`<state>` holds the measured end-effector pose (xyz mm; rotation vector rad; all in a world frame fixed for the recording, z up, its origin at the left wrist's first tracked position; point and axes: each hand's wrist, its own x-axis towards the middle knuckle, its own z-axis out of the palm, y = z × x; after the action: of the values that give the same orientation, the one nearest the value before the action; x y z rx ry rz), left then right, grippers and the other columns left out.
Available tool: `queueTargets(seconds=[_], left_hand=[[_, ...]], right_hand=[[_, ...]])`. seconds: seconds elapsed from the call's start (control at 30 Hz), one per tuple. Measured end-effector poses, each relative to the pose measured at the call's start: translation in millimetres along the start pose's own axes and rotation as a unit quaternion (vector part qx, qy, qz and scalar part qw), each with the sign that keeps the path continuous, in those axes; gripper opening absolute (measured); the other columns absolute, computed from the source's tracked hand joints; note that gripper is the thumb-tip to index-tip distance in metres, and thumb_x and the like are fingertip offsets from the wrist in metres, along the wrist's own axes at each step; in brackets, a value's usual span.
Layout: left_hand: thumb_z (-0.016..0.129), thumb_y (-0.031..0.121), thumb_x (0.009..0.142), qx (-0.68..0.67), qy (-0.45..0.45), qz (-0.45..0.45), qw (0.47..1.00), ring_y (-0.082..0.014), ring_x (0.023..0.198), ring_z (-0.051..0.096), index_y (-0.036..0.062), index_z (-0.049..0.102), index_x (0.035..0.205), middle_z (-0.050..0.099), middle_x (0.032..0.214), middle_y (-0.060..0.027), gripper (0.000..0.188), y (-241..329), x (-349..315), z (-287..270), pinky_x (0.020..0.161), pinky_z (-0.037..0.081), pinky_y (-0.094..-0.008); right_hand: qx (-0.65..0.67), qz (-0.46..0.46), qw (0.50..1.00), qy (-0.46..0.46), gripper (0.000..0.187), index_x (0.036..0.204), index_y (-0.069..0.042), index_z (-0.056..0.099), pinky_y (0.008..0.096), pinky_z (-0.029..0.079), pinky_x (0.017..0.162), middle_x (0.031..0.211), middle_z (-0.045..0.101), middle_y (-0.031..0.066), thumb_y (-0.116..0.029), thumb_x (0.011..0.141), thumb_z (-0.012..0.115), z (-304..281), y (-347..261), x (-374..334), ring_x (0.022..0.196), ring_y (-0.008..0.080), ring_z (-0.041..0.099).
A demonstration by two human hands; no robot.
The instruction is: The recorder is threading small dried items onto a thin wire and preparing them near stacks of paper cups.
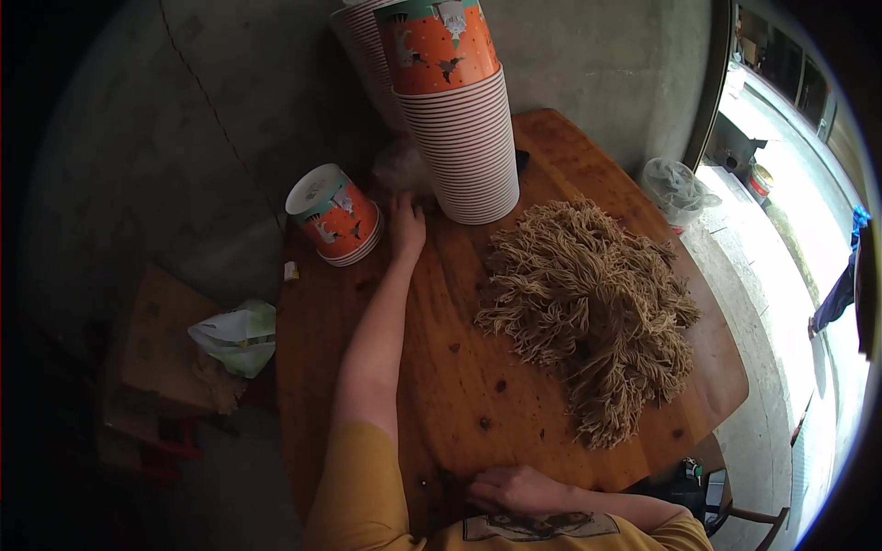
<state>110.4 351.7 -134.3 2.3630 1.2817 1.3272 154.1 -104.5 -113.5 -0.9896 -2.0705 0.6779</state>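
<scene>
My left hand point(407, 227) is stretched far across the wooden table, its fingers apart, with nothing visible in it. It lies between a short stack of orange paper tubs point(347, 222) and a tall leaning stack of similar tubs point(464, 147). Just beyond my fingertips is a crumpled clear plastic bag point(401, 165); whether they touch it is hard to tell. My right hand point(516, 489) rests at the near table edge close to my body, fingers curled in and partly hidden, with nothing seen in them. A large heap of tan yarn-like strands point(597, 308) lies right of centre.
Another tall tub stack point(360, 60) leans against the grey wall behind. A small white item point(291, 271) sits at the left edge of the table point(450, 367). On the left are a cardboard box point(165, 344) and a white-green bag point(241, 338); a clear bag-lined bin point(675, 188) stands at right.
</scene>
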Motion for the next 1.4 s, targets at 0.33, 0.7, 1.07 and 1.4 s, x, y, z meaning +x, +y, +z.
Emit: queueTargets(seconds=[0.33, 0.7, 1.07, 1.4], left_hand=[[0.055, 0.01, 0.088, -0.14, -0.011, -0.057, 0.988, -0.0239, 0.089, 0.06, 0.0021, 0.056, 0.109, 0.062, 0.097, -0.0124, 0.023, -2, -32, -28, 0.08, 0.047, -0.0336], [0.059, 0.014, 0.086, 0.001, 0.181, 0.149, 0.972, -0.0362, 0.104, 0.05, 0.0022, 0.05, 0.11, 0.052, 0.109, -0.0173, 0.029, 68, 44, -128, 0.091, 0.041, -0.0435], [0.075, 0.066, 0.057, -0.145, 0.036, 0.11, 0.983, -0.0425, 0.134, 0.025, 0.016, 0.006, 0.147, 0.02, 0.144, -0.0289, 0.123, 186, 190, -121, 0.107, 0.029, -0.0469], [0.083, 0.043, 0.06, -0.169, 0.061, 0.074, 0.981, -0.0328, 0.121, 0.04, 0.007, 0.022, 0.133, 0.034, 0.131, -0.0213, 0.102, 219, 190, -110, 0.1, 0.037, -0.0434]], right_hand=[[-0.015, -0.014, 1.0, -0.011, 0.014, 0.085, -0.006, 0.056, 0.0354, 0.053, 0.058, 0.08, 0.059, 0.0084, -0.019, 0.085, 0.058, -3, -4, -3, 0.071, 0.0265, 0.061], [0.003, -0.005, 1.0, 0.012, 0.014, 0.083, -0.005, 0.056, 0.0384, 0.052, 0.061, 0.077, 0.058, 0.0107, -0.018, 0.086, 0.059, -6, -9, -4, 0.071, 0.0309, 0.061], [0.016, 0.01, 0.999, -0.038, 0.019, 0.095, -0.003, 0.055, 0.0418, 0.052, 0.065, 0.086, 0.059, 0.0143, -0.021, 0.087, 0.055, 7, -4, -8, 0.076, 0.0347, 0.061], [0.002, 0.039, 0.994, -0.105, 0.028, 0.108, -0.002, 0.056, 0.0402, 0.052, 0.079, 0.106, 0.06, 0.0168, -0.021, 0.088, 0.053, -1, 1, -9, 0.095, 0.0342, 0.06]])
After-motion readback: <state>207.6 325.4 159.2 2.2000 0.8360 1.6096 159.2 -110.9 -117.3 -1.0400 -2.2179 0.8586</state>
